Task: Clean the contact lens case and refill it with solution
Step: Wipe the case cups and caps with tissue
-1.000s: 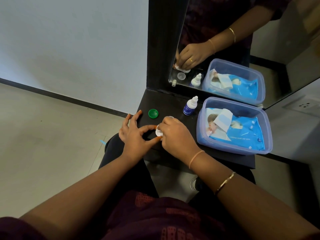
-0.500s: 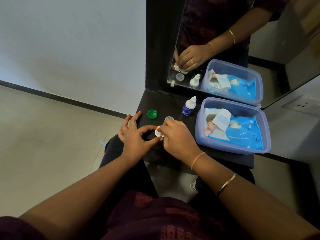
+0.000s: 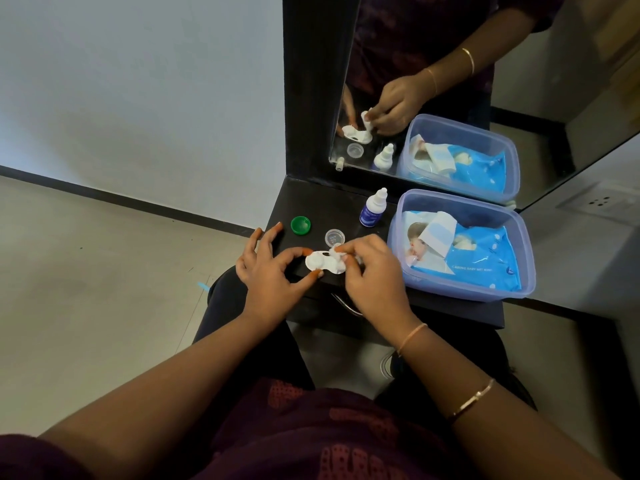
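Head view: your left hand (image 3: 266,271) pinches the white lens case (image 3: 320,260) at the tabletop (image 3: 318,206) edge; right hand (image 3: 367,271) grip closed on a white wad (image 3: 335,252) pressed into it.

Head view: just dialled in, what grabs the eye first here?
Both hands meet over a white lens case at the dark shelf's front edge: left hand steadies it, right hand presses a white wipe into it. Behind lie a green cap, clear cap and solution bottle.

Blue wipes packet (image 3: 478,261) in tub at shelf's right edge: "CARING BABY WET WIPE", faintly legible. Bottle label (image 3: 370,214) unreadable.
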